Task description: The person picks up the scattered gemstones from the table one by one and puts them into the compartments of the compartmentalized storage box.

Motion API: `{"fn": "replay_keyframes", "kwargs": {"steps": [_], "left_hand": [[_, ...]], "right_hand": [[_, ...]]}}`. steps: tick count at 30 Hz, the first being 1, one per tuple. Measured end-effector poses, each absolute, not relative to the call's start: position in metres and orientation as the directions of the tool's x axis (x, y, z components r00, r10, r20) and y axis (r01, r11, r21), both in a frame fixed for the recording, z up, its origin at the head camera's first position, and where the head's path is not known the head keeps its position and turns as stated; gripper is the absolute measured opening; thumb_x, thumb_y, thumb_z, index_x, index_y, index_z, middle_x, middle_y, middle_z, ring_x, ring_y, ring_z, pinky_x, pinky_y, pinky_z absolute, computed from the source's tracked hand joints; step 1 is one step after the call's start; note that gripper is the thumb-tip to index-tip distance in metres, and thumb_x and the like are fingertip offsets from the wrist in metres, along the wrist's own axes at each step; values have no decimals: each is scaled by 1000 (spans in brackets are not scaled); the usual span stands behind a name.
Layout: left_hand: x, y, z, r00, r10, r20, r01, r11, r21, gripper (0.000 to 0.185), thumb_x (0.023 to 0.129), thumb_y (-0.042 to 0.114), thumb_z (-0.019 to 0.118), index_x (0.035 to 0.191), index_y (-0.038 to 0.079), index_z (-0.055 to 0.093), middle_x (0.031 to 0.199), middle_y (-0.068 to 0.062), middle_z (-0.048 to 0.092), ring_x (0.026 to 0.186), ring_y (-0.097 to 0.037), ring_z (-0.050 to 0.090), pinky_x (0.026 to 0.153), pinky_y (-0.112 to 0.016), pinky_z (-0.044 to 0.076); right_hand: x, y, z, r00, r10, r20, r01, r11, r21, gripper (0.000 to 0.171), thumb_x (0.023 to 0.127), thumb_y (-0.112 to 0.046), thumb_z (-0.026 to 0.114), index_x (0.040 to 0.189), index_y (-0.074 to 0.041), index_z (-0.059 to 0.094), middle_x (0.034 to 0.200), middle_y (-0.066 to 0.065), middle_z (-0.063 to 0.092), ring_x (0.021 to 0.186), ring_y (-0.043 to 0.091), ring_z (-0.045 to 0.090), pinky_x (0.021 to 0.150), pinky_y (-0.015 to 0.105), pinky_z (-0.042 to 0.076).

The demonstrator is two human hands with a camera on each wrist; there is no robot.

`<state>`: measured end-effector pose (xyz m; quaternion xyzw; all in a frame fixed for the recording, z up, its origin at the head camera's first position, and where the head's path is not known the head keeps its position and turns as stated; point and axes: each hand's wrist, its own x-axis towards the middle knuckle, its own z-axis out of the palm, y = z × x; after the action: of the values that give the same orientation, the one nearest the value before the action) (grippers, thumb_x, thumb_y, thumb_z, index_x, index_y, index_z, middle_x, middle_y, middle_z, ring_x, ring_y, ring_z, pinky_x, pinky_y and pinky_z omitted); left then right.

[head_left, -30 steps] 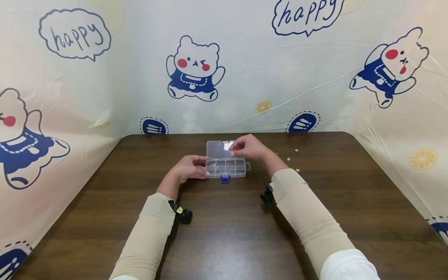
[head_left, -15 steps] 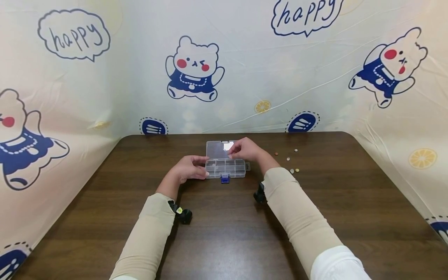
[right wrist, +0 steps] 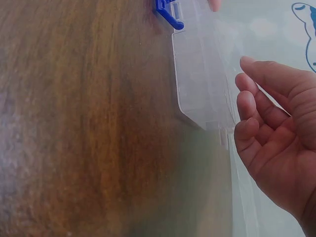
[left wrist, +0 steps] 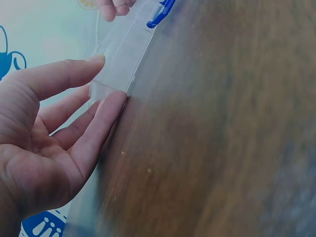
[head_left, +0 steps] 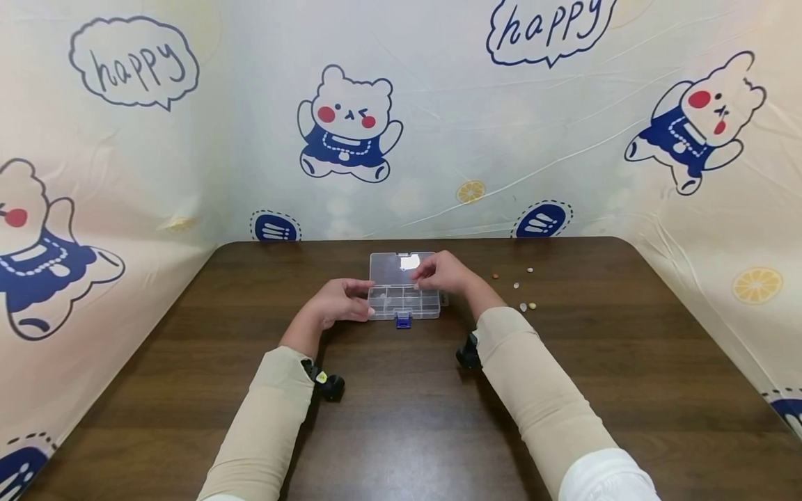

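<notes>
One clear plastic box (head_left: 385,315) sits toward the far side of the brown wooden table (head_left: 388,403), more or less straight ahead of the person, with its single lid (head_left: 385,268) turned back on the far side. It's thin, see-through stuff, faintly milky from close up, with one blue latch (head_left: 403,321) on the near edge and one small clear tab (head_left: 444,299) poking out at the right end. I make out two rows of four compartments (head_left: 411,303), eight in all, though what lies in them, if anything, is too faint for me to tell. One bright white patch (head_left: 410,262) shows on the lid; glare or label, I couldn't say. The left hand (head_left: 338,300) grips the box's left end, thumb at the near corner and fingers at the far one, partly spread. The right hand (head_left: 441,271) hangs over the right part of the lid, fingers bent, thumb and fingertips drawn close together; whether they pinch anything, I can't tell. Off to the right on the table lie one orange piece (head_left: 495,276), one yellowish piece (head_left: 532,305) and three whitish pieces (head_left: 530,270), five little bits altogether, the yellowish one just beside a whitish one.
</notes>
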<state>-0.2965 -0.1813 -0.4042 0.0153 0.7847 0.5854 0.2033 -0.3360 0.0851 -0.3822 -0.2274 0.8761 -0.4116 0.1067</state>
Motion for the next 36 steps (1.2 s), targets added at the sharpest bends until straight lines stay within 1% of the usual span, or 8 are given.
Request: {"fn": "replay_keyframes", "kwargs": {"steps": [3, 8, 15, 19, 24, 28, 33, 36], "left_hand": [[-297, -182, -405, -917, 256, -306, -222, 312, 924, 68, 78, -3, 78, 140, 10, 53, 128, -20, 54, 94, -28, 63, 82, -36, 57], [-295, -184, -405, -920, 246, -305, -220, 318, 922, 67, 79, -2, 78, 140, 10, 53, 128, -19, 54, 95, -30, 62, 82, -36, 57], [-292, -184, -406, -920, 257, -296, -204, 331, 921, 67, 78, -1, 78, 140, 8, 52, 130, -19, 53, 97, -30, 61, 82, -36, 57], [-291, -183, -406, -920, 264, -289, -197, 326, 925, 69, 76, -2, 79, 139, 6, 52, 129, -20, 54, 94, -29, 63, 81, -37, 58], [-292, -182, -404, -923, 273, -272, -181, 316, 931, 70, 77, -1, 80, 140, 6, 51, 133, -20, 51, 93, -30, 63, 81, -37, 58], [-292, -180, -403, -929, 271, -251, -157, 324, 933, 71, 77, 1, 81, 140, 6, 50, 136, -19, 48, 95, -31, 62, 80, -38, 58], [-292, -177, -402, -935, 254, -249, -153, 344, 926, 70, 76, 0, 81, 139, 7, 52, 135, -18, 50, 95, -31, 62, 80, -38, 58], [-292, -176, -402, -934, 247, -257, -159, 358, 920, 68, 77, 0, 81, 138, 8, 53, 134, -18, 50, 96, -32, 61, 80, -37, 58]], "right_hand": [[-333, 88, -383, -881, -472, 23, -308, 536, -786, 18, 86, -4, 74, 103, 1, 73, 95, 7, 69, 89, 20, 62, 83, 31, 55], [-326, 93, -384, -891, -450, 56, -310, 514, -800, 21, 85, -7, 76, 104, 0, 72, 96, 6, 68, 89, 22, 61, 84, 32, 55], [-316, 104, -387, -901, -428, 74, -298, 485, -822, 25, 85, -12, 77, 107, -2, 72, 96, 6, 68, 88, 23, 58, 80, 31, 55], [-311, 110, -386, -898, -431, 88, -305, 465, -831, 27, 85, -13, 77, 109, -1, 72, 96, 6, 68, 87, 24, 58, 77, 30, 55], [-305, 118, -384, -903, -415, 109, -316, 471, -823, 29, 84, -15, 78, 109, -2, 72, 95, 6, 69, 85, 24, 57, 74, 30, 53], [-303, 125, -383, -909, -400, 119, -320, 483, -815, 29, 84, -15, 78, 109, -3, 72, 94, 5, 67, 84, 24, 56, 72, 30, 53], [-298, 135, -382, -910, -392, 132, -324, 476, -817, 26, 83, -12, 78, 107, -2, 72, 92, 7, 67, 84, 26, 56, 72, 33, 53], [-295, 140, -383, -912, -388, 133, -322, 476, -818, 25, 83, -13, 79, 106, -3, 73, 92, 7, 66, 84, 26, 56, 72, 34, 53]]}}
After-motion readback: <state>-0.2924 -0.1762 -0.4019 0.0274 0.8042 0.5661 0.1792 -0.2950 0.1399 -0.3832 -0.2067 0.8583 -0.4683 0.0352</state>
